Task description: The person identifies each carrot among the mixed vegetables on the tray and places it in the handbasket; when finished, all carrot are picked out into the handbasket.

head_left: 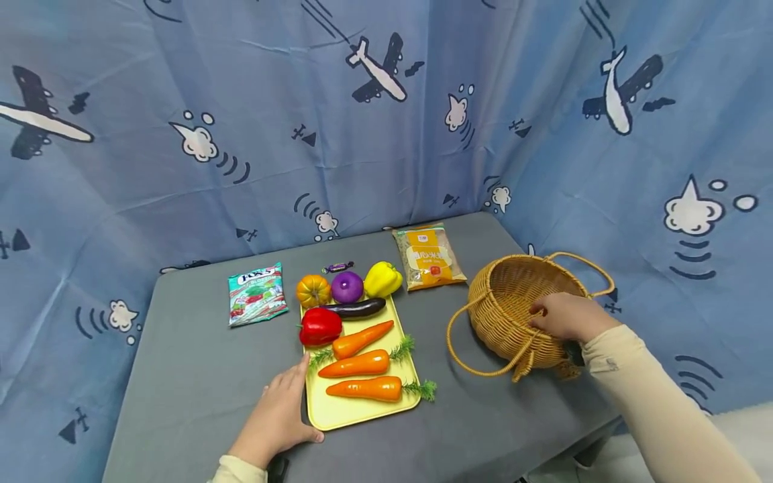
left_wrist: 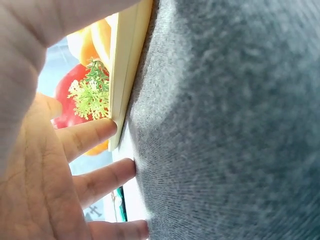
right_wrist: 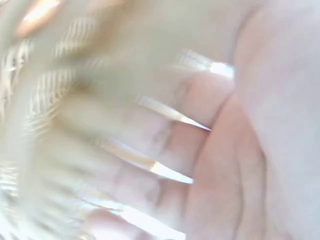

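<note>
My left hand [head_left: 278, 412] lies along the left edge of a yellow tray [head_left: 329, 417], fingers spread. In the left wrist view one fingertip [left_wrist: 107, 129] meets the tray's side. Three carrots [head_left: 356, 364] with green tops lie across the tray. Behind them are a red bell pepper [head_left: 320, 327] and an eggplant [head_left: 362, 308]. A small pumpkin [head_left: 313, 290], a purple onion [head_left: 347, 288] and a yellow bell pepper [head_left: 383, 279] line its far end. At the right, my right hand [head_left: 568, 315] grips the near right rim of a wicker basket [head_left: 498, 329], which tilts, its inside showing.
A green candy bag [head_left: 258, 295] lies left of the tray. Past its far end is a small purple-wrapped candy [head_left: 338, 267]. A yellow-labelled grain bag [head_left: 429, 257] lies behind the basket. Blue curtains [head_left: 272, 134] border the grey table [head_left: 193, 376].
</note>
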